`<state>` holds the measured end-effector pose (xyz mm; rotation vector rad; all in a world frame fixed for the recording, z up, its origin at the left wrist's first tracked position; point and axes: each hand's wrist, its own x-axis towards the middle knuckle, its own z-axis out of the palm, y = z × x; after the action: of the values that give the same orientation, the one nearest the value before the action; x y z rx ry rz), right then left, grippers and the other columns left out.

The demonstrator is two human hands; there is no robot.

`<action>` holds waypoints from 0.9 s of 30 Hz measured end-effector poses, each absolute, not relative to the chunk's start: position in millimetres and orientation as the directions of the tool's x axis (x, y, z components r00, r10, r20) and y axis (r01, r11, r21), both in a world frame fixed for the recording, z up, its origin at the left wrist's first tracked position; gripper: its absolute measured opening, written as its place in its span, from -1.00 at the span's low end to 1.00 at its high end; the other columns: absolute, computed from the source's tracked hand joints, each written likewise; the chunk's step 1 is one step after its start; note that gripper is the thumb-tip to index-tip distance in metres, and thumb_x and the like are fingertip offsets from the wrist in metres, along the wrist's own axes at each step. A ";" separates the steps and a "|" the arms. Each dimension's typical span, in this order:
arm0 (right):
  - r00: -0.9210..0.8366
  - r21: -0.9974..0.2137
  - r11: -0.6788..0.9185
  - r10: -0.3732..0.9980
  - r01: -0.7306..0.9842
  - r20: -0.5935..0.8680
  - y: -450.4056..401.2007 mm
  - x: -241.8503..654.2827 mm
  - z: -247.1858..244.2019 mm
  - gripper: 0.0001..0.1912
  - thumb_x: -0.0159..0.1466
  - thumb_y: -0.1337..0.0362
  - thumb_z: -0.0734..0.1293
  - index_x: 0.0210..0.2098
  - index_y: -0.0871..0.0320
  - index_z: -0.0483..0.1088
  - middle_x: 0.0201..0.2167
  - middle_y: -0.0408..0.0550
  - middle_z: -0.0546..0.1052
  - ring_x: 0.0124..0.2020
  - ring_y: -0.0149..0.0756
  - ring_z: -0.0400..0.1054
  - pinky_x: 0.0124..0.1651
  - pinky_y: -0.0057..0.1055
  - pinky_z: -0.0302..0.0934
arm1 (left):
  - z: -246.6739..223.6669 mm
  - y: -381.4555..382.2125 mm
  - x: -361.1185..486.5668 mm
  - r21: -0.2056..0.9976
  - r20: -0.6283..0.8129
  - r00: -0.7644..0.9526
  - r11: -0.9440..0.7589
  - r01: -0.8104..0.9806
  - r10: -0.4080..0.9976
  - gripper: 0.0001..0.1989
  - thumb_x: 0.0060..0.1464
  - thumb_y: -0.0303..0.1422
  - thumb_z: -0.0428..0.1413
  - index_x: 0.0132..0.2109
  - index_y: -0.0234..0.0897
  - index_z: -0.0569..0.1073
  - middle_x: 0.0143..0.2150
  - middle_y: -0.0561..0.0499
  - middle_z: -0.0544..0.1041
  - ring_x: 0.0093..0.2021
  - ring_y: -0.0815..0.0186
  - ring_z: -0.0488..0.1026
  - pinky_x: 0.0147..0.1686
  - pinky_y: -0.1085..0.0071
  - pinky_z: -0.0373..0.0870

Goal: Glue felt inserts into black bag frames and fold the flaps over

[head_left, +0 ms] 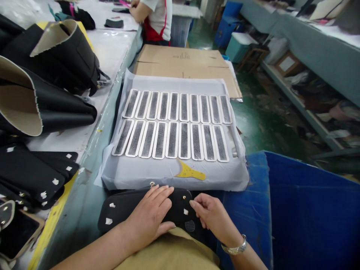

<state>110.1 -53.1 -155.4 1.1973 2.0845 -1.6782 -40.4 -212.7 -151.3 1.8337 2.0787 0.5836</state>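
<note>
A long black panel with rounded ends lies across my lap, with small white tape bits and a gold-coloured stud on it. My left hand rests flat over its middle, fingers stretched out. At the panel's right end my right hand, with a bracelet on the wrist, has thumb and forefinger pinched on the edge. Just beyond lies a yellow Y-shaped piece on a white-covered board. Two rows of dark strips with pale borders fill that board.
Black tube-like leather pieces and stacked black panels lie on the bench at left. Flattened cardboard is behind the board. A blue bin stands at right. Another person works at the far bench.
</note>
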 end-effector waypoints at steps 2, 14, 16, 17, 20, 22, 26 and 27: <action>-0.642 -0.728 -0.006 0.466 0.686 -0.609 -53.1 108.4 -154.5 -0.70 0.18 0.07 0.22 -0.50 0.19 0.25 -0.71 -0.26 0.26 -0.76 -0.55 0.08 -0.71 -0.60 -0.06 | -150.7 -205.0 -36.8 0.491 0.055 -0.112 0.071 0.868 0.992 -0.71 -0.06 -0.27 0.19 -0.21 -0.31 0.35 0.13 -0.22 0.33 0.14 0.06 0.24 0.13 0.00 0.18; -0.646 -0.777 -0.107 0.491 0.620 -0.584 -53.5 107.8 -161.3 -0.72 0.16 0.11 0.24 -0.53 0.19 0.21 -0.75 -0.29 0.18 -0.78 -0.57 0.03 -0.74 -0.60 -0.12 | -152.2 -194.1 -31.7 0.477 0.099 -0.084 0.026 0.879 0.992 -0.75 -0.08 -0.33 0.17 -0.23 -0.33 0.37 0.08 -0.25 0.38 0.09 0.04 0.31 0.08 -0.01 0.25; -0.643 -0.780 -0.136 0.489 0.611 -0.589 -53.2 108.1 -163.4 -0.72 0.15 0.12 0.24 -0.54 0.18 0.20 -0.77 -0.30 0.16 -0.78 -0.56 0.01 -0.74 -0.60 -0.13 | -152.7 -193.0 -30.7 0.483 0.090 -0.083 0.029 0.875 0.993 -0.74 -0.08 -0.33 0.17 -0.22 -0.33 0.37 0.08 -0.24 0.38 0.09 0.04 0.30 0.08 0.00 0.25; -0.640 -0.778 -0.149 0.486 0.611 -0.596 -53.0 108.4 -164.1 -0.72 0.15 0.12 0.24 -0.54 0.18 0.20 -0.78 -0.30 0.16 -0.79 -0.56 0.01 -0.74 -0.60 -0.14 | -152.9 -192.5 -30.2 0.487 0.085 -0.082 0.031 0.873 0.993 -0.74 -0.08 -0.33 0.18 -0.21 -0.33 0.38 0.08 -0.24 0.38 0.09 0.05 0.31 0.09 0.00 0.24; -0.635 -0.771 -0.167 0.476 0.615 -0.609 -52.5 108.9 -164.7 -0.73 0.14 0.12 0.24 -0.54 0.17 0.19 -0.79 -0.31 0.15 -0.79 -0.56 0.01 -0.75 -0.61 -0.14 | -153.0 -191.3 -28.9 0.488 0.068 -0.084 0.040 0.872 0.994 -0.73 -0.07 -0.31 0.18 -0.20 -0.32 0.38 0.09 -0.23 0.37 0.10 0.06 0.30 0.10 0.00 0.21; -0.648 -0.779 -0.133 0.481 0.612 -0.591 -51.8 108.6 -163.8 -0.74 0.15 0.13 0.23 -0.54 0.17 0.18 -0.78 -0.31 0.17 -0.79 -0.57 0.02 -0.75 -0.61 -0.13 | -152.2 -191.0 -28.3 0.479 0.045 -0.079 0.047 0.876 0.996 -0.71 -0.07 -0.30 0.18 -0.17 -0.32 0.39 0.10 -0.23 0.36 0.11 0.05 0.29 0.11 0.00 0.20; -0.693 -0.778 0.023 0.472 0.628 -0.545 -45.7 109.4 -161.7 -0.75 0.15 0.17 0.25 -0.54 0.18 0.19 -0.72 -0.27 0.24 -0.77 -0.58 0.08 -0.73 -0.62 -0.11 | -147.3 -191.2 -27.7 0.437 -0.017 -0.035 0.039 0.898 0.999 -0.61 -0.03 -0.28 0.17 -0.01 -0.22 0.39 0.16 -0.21 0.30 0.14 0.04 0.25 0.09 -0.03 0.19; -0.700 -0.778 0.032 0.460 0.627 -0.546 -42.9 111.3 -162.3 -0.75 0.14 0.16 0.26 -0.53 0.18 0.19 -0.72 -0.28 0.24 -0.76 -0.58 0.09 -0.73 -0.63 -0.10 | -145.6 -191.4 -27.6 0.423 -0.030 -0.024 0.034 0.906 0.999 -0.60 -0.01 -0.28 0.16 0.02 -0.18 0.38 0.18 -0.20 0.28 0.15 0.03 0.23 0.09 -0.03 0.18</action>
<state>111.3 -42.9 -162.3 1.1430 2.1479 -1.7508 -27.6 -191.4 -145.6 1.9397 1.9998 0.4134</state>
